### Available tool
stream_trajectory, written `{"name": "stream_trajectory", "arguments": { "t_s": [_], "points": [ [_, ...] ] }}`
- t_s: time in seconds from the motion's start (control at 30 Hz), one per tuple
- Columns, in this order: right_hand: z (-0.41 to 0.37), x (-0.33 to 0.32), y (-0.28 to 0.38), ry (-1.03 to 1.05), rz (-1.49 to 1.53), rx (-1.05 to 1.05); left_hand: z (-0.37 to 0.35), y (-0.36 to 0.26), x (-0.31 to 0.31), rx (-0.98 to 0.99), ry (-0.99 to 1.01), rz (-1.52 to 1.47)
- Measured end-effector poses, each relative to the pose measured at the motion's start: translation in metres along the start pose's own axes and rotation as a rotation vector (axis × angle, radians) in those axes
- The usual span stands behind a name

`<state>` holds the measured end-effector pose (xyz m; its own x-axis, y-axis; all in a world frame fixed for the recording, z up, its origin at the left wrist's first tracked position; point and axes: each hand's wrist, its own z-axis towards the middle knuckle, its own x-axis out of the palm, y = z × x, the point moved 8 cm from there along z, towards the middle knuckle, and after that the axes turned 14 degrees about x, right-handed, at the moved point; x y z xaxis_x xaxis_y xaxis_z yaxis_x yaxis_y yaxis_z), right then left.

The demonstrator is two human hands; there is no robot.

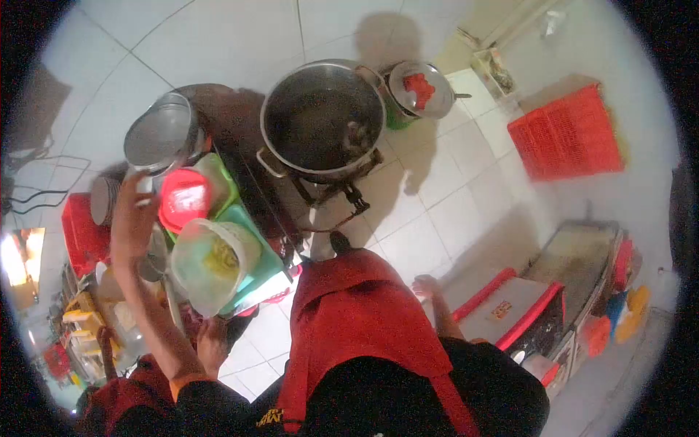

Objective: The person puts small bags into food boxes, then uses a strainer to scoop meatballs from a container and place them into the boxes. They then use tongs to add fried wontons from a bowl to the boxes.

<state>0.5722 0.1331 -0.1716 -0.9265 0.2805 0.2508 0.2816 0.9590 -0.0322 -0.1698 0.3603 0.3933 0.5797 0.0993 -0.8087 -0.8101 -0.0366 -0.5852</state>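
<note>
My left hand (136,202) reaches out with its fingers spread, between a metal pot (158,135) and a red-lidded tub (184,199). Its fingertips come right up to the pot's lower rim. Just below the tub stands a translucent plastic container (198,266) with something yellowish inside. Down at my right side hangs my right hand (424,286), small and blurred, its fingers loosely extended and holding nothing visible. Near it is a white box with red edges (502,309).
A large pot (324,120) of dark liquid sits on a burner stand ahead. Beside it, a round lid (421,89) carries a red cloth. A red basket (568,135) is at the right wall. Another person in red (135,393) is at lower left, near cluttered shelves.
</note>
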Motion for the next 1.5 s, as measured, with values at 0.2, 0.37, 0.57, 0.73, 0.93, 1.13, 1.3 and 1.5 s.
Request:
{"name": "stream_trajectory", "arguments": {
  "t_s": [0.2,0.37,0.57,0.73,0.93,1.13,1.3,1.5],
  "points": [
    [-0.060,0.043,0.050,-0.148,-0.270,-0.305,-0.067,-0.182,0.047,0.166,0.185,-0.347],
    [-0.065,0.053,0.054,-0.125,-0.299,-0.361,-0.096,-0.220,0.232,0.195,0.814,-0.756],
    [-0.070,0.049,0.099,-0.154,-1.121,-0.590,-0.136,-0.153,0.358,-0.111,0.858,-0.573],
    [-0.038,0.035,0.237,-0.068,-0.700,-0.525,-0.144,-0.109,0.377,-0.536,0.683,-0.799],
    [0.014,0.094,0.531,-0.654,-1.500,-1.045,-0.151,-0.068,0.457,-0.898,-0.089,-0.850],
    [0.055,0.162,0.769,-0.839,-1.442,-1.254,-0.366,-0.126,0.611,-0.738,0.569,-0.183],
    [0.084,0.216,0.868,-0.979,-1.566,-1.355,-0.341,-0.259,0.609,-1.271,0.376,-0.421],
    [0.114,0.210,0.900,-0.857,-1.753,-1.322,-0.290,-0.318,0.617,-1.341,0.313,-0.475]
  ]
}}
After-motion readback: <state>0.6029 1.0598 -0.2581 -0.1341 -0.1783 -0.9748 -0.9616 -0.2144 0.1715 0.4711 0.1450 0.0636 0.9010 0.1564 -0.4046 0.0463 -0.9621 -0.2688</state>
